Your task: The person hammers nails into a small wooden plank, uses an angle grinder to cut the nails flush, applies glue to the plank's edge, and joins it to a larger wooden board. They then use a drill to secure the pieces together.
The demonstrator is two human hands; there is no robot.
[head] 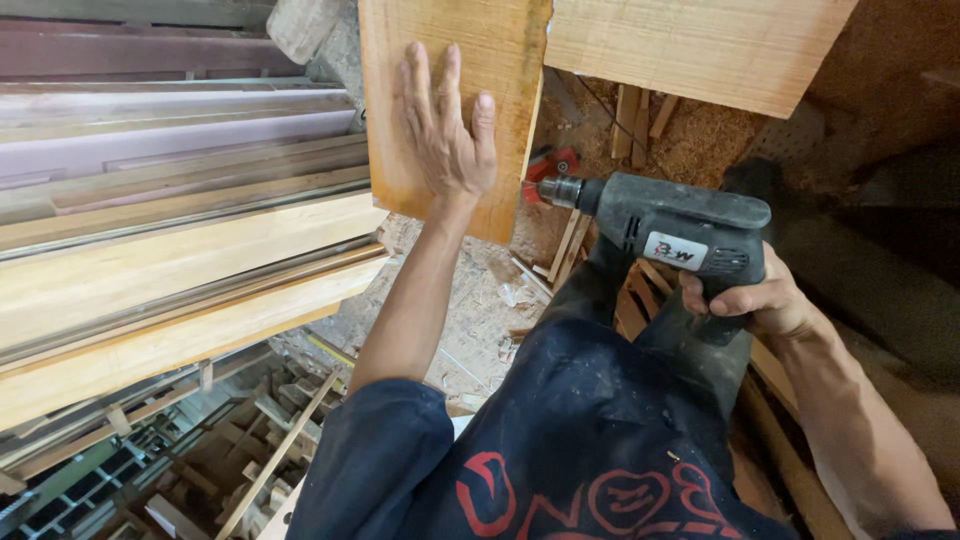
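Left hand (447, 135) lies flat and open on the orange-brown wooden board (450, 60); right hand (757, 300) grips the dark grey electric drill (665, 228), whose chuck points leftward at the board's right edge.

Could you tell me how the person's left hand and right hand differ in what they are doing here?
The left hand lies flat and open, fingers spread, on the wooden board; the right hand is closed around the handle of the grey drill. The left hand is farther from the body, the right hand nearer. Both are bare.
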